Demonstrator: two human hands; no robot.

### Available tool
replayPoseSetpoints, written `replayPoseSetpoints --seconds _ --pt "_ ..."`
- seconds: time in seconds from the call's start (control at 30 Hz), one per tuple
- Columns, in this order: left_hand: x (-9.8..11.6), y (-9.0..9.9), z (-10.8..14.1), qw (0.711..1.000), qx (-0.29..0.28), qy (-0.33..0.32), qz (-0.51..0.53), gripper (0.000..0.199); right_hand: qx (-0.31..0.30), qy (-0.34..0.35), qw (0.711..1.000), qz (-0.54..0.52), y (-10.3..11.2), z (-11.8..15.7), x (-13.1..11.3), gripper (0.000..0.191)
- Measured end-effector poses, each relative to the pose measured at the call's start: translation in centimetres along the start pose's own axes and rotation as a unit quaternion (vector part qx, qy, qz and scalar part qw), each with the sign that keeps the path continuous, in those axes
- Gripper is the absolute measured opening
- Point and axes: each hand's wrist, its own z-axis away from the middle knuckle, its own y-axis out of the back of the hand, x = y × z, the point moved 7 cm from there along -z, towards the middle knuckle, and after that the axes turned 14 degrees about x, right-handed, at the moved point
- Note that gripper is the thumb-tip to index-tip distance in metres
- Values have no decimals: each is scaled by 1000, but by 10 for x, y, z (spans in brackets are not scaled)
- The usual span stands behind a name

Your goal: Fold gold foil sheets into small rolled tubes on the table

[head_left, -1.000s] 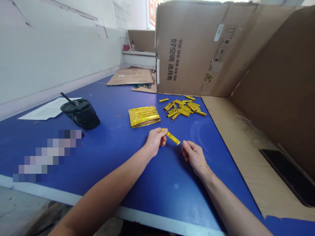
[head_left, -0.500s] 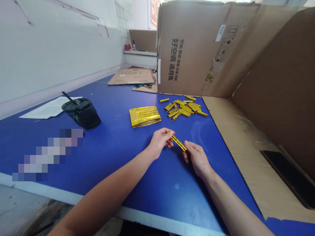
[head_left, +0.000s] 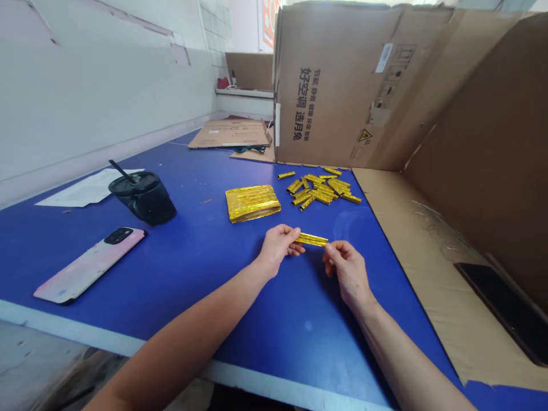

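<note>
You are holding a narrow gold foil strip level in the air above the table, stretched between your hands. Its crinkled, mirror-bright surface looks folded flat. Your left hand is pinching one end between thumb and fingers, and your right hand is closing its fingertips on the other end, so both grips are shut on the strip.

Just beyond your left hand, a flat stack of foil is lying on the blue table. Farther on, a loose pile of short folded foil pieces is scattering toward the far edge, with the pieces crossing and overlapping.

Upright corrugated cardboard panels, printed in black Chinese characters, are walling off the far side. A tan cardboard sheet is lining the right side, and a dark phone is resting on it. To your left, a black tumbler with a straw is standing beside a white paper sheet, and a phone in a pale pink case is lying face down nearby. Flattened cardboard is lying at the table's far end.
</note>
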Motion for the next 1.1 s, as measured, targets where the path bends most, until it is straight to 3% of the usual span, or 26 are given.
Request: replayPoseSetpoints --seconds 0.37,0.53,0.67,0.83,0.97,1.1 --pt "-3 -4 2 999 -38 5 -26 23 9 -6 1000 -13 4 -3 0 19" --pt "0 -6 5 998 -52 -19 -33 12 3 -20 999 -28 2 -3 -1 20" --pt "-1 -13 10 989 -119 -37 -73 22 -2 -35 998 -48 3 -5 -2 19" --pt "-12 -22 18 971 -205 -11 -124 30 -6 -51 996 -79 5 -7 -4 17" --pt "-12 -24 19 965 -204 -44 -158 31 -11 -55 994 -90 5 -7 -4 17" --pt "-9 -25 19 958 -199 -90 -184 44 -19 -58 994 -85 3 -6 -4 17"
